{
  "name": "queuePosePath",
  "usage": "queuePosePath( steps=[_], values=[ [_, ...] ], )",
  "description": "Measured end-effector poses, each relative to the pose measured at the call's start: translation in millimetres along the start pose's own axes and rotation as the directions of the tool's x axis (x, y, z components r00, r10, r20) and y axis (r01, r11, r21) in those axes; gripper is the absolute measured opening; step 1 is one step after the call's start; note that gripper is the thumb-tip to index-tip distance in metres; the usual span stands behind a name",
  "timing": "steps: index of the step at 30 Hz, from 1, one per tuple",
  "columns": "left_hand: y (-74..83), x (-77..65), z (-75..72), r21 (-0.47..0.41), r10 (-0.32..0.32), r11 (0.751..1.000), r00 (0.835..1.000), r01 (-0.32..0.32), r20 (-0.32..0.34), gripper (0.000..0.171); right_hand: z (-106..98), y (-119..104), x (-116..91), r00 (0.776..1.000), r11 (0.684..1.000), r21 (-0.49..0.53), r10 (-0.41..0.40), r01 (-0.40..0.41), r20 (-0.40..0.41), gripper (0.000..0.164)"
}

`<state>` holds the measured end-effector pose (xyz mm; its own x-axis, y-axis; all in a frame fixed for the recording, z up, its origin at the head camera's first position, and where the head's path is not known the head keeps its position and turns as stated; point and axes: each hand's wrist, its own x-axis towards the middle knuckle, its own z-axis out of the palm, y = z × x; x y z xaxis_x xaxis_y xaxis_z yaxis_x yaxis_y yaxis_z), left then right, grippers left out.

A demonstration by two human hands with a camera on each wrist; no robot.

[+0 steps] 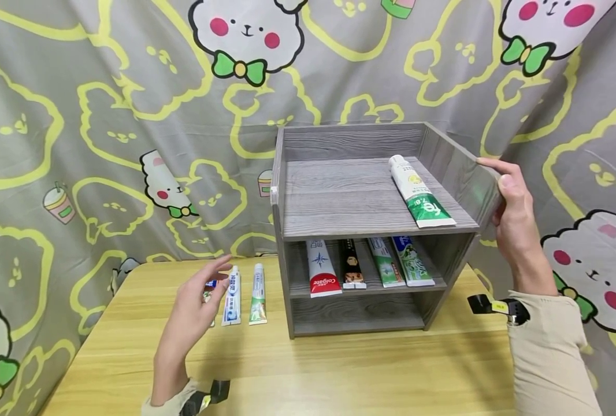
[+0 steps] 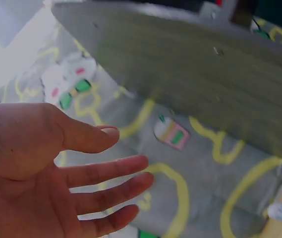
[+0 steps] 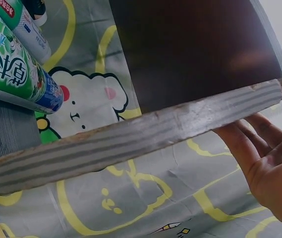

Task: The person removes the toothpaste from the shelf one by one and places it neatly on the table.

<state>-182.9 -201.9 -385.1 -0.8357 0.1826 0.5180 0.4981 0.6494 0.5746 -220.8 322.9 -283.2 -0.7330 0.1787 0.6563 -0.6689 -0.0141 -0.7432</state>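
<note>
A grey wood-grain shelf unit [image 1: 339, 199] with three levels stands on the table. My right hand [image 1: 516, 222] touches the outside and upper edge of its right panel, fingers fairly straight in the right wrist view. On the top level lies a white-and-green toothpaste tube [image 1: 417, 190]. The middle level holds several tubes, among them a red-and-white Colgate tube [image 1: 322, 271] and a black tube [image 1: 352, 266]. My left hand [image 1: 193, 306] hovers with relaxed fingers beside a blue-and-white tube [image 1: 232, 303], hiding part of another tube [image 1: 211, 286]. A white-and-green tube [image 1: 258, 294] lies to their right.
The wooden table [image 1: 339, 375] extends in front of the shelf unit and to both sides. A patterned grey curtain [image 1: 173, 115] hangs close behind and around it. The unit's lowest level [image 1: 360, 315] lies under the tubes.
</note>
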Motion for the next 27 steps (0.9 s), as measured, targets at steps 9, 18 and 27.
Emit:
queuePosePath(
  steps=[9,18,27],
  values=[
    [45.6,-6.5,-10.9,-0.154,0.111,0.982,0.993,-0.106,0.025,0.044,-2.4,-1.3,-1.3,1.000,1.000,-0.006,0.011,-0.011,0.004,0.041],
    [73.8,-14.1,-9.7,-0.188,0.124,0.974,0.992,-0.124,-0.014,0.041,-2.5,-0.9,-1.2,1.000,1.000,-0.013,0.017,-0.017,0.009,0.041],
    [100.2,-5.3,0.5,-0.286,0.214,0.932,0.975,-0.221,-0.055,0.042,-0.9,0.1,1.0,1.000,0.999,0.019,0.029,-0.029,0.000,0.041]
  ],
)
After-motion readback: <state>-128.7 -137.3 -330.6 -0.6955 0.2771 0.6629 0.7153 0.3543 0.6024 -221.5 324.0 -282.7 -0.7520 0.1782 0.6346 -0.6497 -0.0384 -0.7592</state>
